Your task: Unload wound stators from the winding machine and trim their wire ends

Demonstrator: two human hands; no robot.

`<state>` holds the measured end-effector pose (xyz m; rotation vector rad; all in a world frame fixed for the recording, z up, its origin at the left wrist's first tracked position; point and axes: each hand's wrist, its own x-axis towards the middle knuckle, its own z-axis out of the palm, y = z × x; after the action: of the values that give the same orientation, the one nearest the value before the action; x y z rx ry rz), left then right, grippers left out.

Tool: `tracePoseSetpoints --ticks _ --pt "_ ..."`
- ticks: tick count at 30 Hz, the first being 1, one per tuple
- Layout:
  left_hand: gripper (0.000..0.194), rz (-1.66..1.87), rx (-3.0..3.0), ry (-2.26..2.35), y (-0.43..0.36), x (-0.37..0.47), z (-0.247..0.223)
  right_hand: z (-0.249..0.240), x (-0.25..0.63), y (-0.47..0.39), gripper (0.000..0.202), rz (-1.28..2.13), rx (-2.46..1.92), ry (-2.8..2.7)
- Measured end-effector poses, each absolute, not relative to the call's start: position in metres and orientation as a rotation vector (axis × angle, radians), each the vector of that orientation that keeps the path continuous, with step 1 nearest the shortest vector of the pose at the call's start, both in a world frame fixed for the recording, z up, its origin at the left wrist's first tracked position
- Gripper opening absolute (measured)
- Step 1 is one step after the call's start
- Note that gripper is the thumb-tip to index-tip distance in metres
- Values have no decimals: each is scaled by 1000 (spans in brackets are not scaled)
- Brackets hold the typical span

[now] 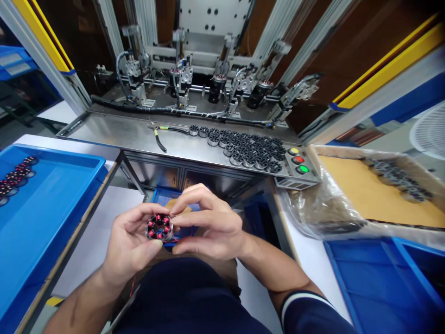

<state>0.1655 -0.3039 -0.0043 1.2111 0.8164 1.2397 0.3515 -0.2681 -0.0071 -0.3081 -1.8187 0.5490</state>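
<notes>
A ring-shaped part with red wire coils (pixel 159 227) is held up in front of my body, below the machine's metal ledge. My left hand (pixel 130 241) grips its left side, with the thumb at the lower rim and fingers curled behind. On the right side, the fingertips of my right hand (pixel 212 222) are at the part's edge and by thin red wires (pixel 175 240). Whether the right fingers pinch the wires or the rim is too small to tell.
Many black ring parts (pixel 255 148) and pliers (pixel 158 139) lie on the metal ledge (pixel 114 132). Buttons (pixel 298 159) sit at its right end. A blue tray (pixel 45 222) with coiled parts stands left; a lined box (pixel 347 185) and blue bins (pixel 361 278) stand right.
</notes>
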Motion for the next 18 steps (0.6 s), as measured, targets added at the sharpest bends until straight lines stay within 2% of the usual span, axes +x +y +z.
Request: tracePoseSetpoints --ticks 9,13,18 --pt "31 1122 1132 700 -302 172 -5 -5 349 -266 6 448 -215 -1843" --pt "32 1210 1155 752 -303 173 -4 -13 345 -282 19 319 -358 -1690" --pt "29 1220 1192 770 -303 171 -2 -11 343 -286 18 406 -374 -1682"
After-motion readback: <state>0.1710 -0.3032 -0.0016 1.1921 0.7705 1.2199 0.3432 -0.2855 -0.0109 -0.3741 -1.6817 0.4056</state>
